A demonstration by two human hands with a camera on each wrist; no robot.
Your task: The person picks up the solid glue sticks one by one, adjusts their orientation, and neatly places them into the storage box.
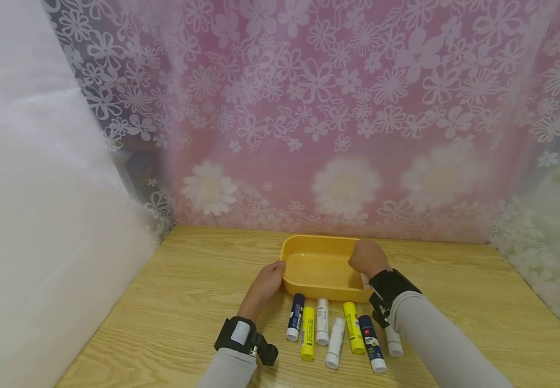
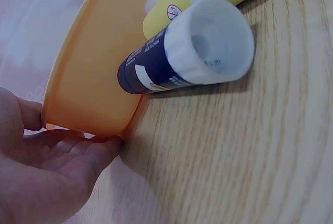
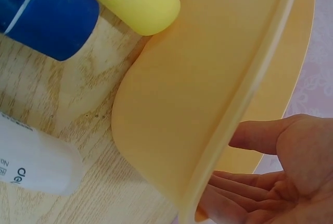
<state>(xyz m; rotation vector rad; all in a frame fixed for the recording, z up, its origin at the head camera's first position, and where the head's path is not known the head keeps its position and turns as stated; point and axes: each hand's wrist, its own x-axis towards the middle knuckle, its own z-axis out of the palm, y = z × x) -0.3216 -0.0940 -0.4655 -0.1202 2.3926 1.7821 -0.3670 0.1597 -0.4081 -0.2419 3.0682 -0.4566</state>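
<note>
A yellow plastic tray [image 1: 325,294] with rounded corners lies at the back of the table, nothing visible inside it. My left hand [image 1: 267,281] grips its left end, thumb at the rim and fingers beneath, as the left wrist view shows. At the right end my right hand [image 1: 370,260] holds the rim between thumb and fingers. In front of the tray lie several glue sticks in a loose row: navy ones [image 1: 296,317], yellow ones [image 1: 308,334] and white ones [image 1: 335,343]. My right wrist partly covers the rightmost white glue stick [image 1: 394,343].
The wood-grain table [image 1: 187,302] reaches back to a pink flowered curtain [image 1: 280,178] close behind the tray. A white sheet [image 1: 56,215] hangs along the left side, and more flowered sheeting [image 1: 546,253] along the right.
</note>
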